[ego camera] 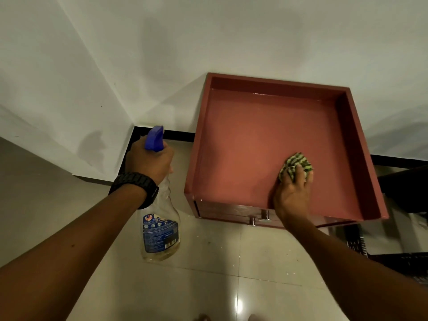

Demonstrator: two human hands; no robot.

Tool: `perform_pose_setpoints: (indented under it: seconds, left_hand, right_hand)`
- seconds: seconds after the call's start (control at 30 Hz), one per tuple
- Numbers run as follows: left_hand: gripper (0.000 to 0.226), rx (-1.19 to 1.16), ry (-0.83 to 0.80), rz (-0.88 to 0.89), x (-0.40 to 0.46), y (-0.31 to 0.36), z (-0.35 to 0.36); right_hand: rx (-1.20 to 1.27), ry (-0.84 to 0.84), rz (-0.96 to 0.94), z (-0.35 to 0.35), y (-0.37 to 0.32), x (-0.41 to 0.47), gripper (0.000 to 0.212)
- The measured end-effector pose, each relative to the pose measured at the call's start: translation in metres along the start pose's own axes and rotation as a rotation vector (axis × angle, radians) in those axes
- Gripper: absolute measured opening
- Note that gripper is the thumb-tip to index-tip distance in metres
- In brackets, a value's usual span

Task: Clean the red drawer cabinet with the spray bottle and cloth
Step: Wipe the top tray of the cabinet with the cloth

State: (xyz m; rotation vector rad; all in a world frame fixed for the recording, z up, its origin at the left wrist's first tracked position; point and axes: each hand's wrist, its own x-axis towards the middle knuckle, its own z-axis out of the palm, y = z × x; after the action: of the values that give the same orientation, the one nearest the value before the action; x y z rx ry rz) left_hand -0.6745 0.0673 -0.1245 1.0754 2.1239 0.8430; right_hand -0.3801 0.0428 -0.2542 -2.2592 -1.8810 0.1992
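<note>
The red drawer cabinet stands against the white wall, seen from above, its recessed top rimmed by raised edges. Drawer fronts with metal handles show at its near side. My right hand presses a bunched green-striped cloth onto the cabinet top near its front right. My left hand, with a black watch on the wrist, grips the neck of a clear spray bottle with a blue trigger head, held upright over the floor left of the cabinet.
Glossy beige floor tiles lie in front. White walls meet in a corner at the left with a black skirting. A dark crate-like object sits on the floor at the right of the cabinet.
</note>
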Motion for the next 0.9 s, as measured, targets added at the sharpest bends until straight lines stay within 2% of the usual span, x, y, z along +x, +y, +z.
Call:
perform_pose_setpoints:
  seconds: [0.13,0.27,0.43,0.57,0.63,0.9]
  left_hand:
    - [0.007,-0.004,-0.014,0.010,0.001,-0.006,-0.002]
    - [0.008,0.009,-0.033,0.014,-0.003,-0.011,-0.004]
    - [0.008,0.038,-0.050,0.027,-0.003,-0.024,-0.004]
    - [0.011,0.008,-0.046,0.003,-0.005,-0.027,0.001]
    - [0.011,0.011,-0.046,-0.001,-0.006,-0.025,0.004]
    - [0.011,0.015,-0.055,0.037,-0.004,-0.017,0.009]
  right_hand:
    - [0.108,-0.068,-0.174,0.032,-0.078,-0.031,0.039]
    - [0.219,-0.075,-0.258,0.040,-0.146,-0.062,0.038]
    - [0.236,-0.105,-0.281,0.052,-0.166,-0.081,0.047]
    - [0.184,-0.150,-0.424,0.046,-0.143,-0.082,0.050]
    - [0.129,-0.111,-0.515,0.040,-0.116,-0.079,0.049]
    - [0.011,-0.068,-0.212,-0.001,0.052,-0.055,0.044]
